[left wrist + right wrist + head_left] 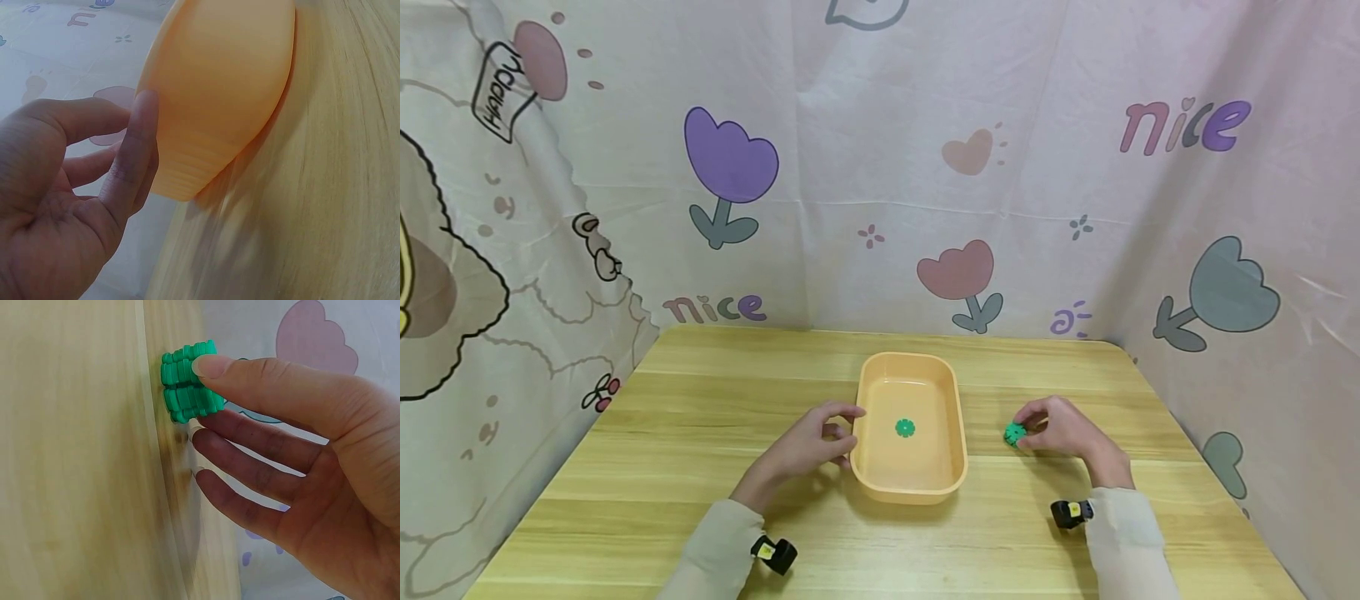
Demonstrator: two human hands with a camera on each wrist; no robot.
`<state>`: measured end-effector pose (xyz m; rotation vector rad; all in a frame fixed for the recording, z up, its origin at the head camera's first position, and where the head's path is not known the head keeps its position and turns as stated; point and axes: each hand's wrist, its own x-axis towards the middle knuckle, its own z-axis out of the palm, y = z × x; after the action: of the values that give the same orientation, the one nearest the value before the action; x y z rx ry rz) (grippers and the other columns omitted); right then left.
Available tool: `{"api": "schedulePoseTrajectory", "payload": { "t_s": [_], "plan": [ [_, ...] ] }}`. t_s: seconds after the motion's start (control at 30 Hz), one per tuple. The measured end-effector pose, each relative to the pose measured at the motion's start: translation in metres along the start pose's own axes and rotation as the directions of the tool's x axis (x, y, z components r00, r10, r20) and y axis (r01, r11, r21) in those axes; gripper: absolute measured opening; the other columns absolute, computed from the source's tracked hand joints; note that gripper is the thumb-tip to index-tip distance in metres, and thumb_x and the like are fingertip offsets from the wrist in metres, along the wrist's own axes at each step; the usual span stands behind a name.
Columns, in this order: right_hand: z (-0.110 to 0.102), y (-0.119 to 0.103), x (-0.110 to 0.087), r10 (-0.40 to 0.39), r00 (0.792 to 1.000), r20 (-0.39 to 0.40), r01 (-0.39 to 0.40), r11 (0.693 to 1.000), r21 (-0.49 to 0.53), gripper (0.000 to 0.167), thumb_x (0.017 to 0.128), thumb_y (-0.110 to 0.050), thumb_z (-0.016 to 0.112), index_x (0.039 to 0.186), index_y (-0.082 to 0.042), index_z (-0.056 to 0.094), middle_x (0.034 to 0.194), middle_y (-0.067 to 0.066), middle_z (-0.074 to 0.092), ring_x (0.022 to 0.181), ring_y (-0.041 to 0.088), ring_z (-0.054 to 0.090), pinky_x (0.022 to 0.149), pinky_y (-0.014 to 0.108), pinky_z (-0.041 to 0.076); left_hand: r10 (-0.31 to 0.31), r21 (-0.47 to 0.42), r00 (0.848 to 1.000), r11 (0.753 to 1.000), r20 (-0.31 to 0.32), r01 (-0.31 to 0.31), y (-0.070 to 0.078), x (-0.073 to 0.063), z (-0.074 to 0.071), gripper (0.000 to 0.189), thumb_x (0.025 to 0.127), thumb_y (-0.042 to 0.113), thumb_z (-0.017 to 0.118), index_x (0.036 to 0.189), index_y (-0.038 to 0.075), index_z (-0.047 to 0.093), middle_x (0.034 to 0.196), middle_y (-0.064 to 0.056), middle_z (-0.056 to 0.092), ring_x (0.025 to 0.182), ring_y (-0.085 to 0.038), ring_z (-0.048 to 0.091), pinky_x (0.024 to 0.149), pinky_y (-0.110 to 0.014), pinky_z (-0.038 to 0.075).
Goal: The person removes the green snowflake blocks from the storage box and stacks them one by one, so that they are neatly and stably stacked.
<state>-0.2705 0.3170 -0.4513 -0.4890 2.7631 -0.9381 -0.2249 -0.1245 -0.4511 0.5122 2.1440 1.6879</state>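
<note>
A shallow yellow-orange tray (911,495) rests on the table, its outer wall (219,81) filling much of the left wrist view. Inside it lies a green notched snowflake disc (906,427). The left hand (811,440) holds the tray's left rim, with the thumb against the outer wall and a fingertip over the edge. To the right of the tray, the right hand (1060,432) pinches green snowflake discs (187,381), stacked face to face, between thumb and index finger. They are close to the tabletop, and the other fingers are spread below them in the right wrist view.
The light wood-grain table (737,375) reaches back to a printed curtain (865,167), which also hangs along both sides. A black wrist camera (775,554) is strapped on the left sleeve, another black camera (1070,513) on the right.
</note>
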Motion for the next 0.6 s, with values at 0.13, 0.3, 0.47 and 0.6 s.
{"api": "schedulePoseTrajectory", "payload": {
  "t_s": [0.13,0.3,0.47,0.6],
  "plan": [
    [0.000,-0.001,-0.001,0.009,1.000,0.003,-0.009,1.000,0.003,0.030,0.078,-0.012,0.089,0.104,-0.004,0.076,0.101,0.007,0.076,0.095,0.021,0.070,0.083,0.036,0.065,0.001,0.000,1.000,1.000,0.002,-0.001,0.000,-0.001,0.000,0.051,0.100,0.003,0.061,0.147,-0.007,0.044,0.133,-0.030,0.044,0.081,-0.017,0.067,0.078,-0.040,0.068],
    [-0.002,-0.005,-0.003,0.029,1.000,-0.008,-0.029,0.999,0.015,0.034,0.080,-0.014,0.088,0.110,-0.004,0.075,0.108,0.009,0.075,0.101,0.025,0.070,0.086,0.039,0.065,0.004,-0.001,1.000,1.000,0.000,-0.004,0.001,-0.001,0.000,0.051,0.100,0.003,0.061,0.147,-0.007,0.044,0.132,-0.029,0.044,0.082,-0.018,0.067,0.079,-0.041,0.068],
    [-0.004,-0.015,-0.002,-0.015,0.999,-0.037,0.017,0.997,0.070,0.039,0.084,-0.018,0.086,0.117,-0.002,0.072,0.119,0.017,0.073,0.111,0.033,0.068,0.095,0.047,0.063,0.010,0.003,1.000,1.000,0.006,-0.010,0.000,-0.001,0.000,0.051,0.101,0.003,0.061,0.147,-0.008,0.044,0.131,-0.030,0.045,0.081,-0.019,0.067,0.078,-0.042,0.068],
    [-0.001,-0.032,0.002,-0.118,0.991,-0.061,0.125,0.985,0.115,0.038,0.087,-0.016,0.083,0.120,-0.002,0.072,0.122,0.021,0.072,0.111,0.038,0.069,0.099,0.051,0.061,0.022,0.002,1.000,1.000,0.014,-0.022,-0.002,0.000,-0.001,0.051,0.101,0.004,0.062,0.147,-0.009,0.043,0.129,-0.033,0.048,0.082,-0.019,0.068,0.078,-0.042,0.068]
  ]
}}
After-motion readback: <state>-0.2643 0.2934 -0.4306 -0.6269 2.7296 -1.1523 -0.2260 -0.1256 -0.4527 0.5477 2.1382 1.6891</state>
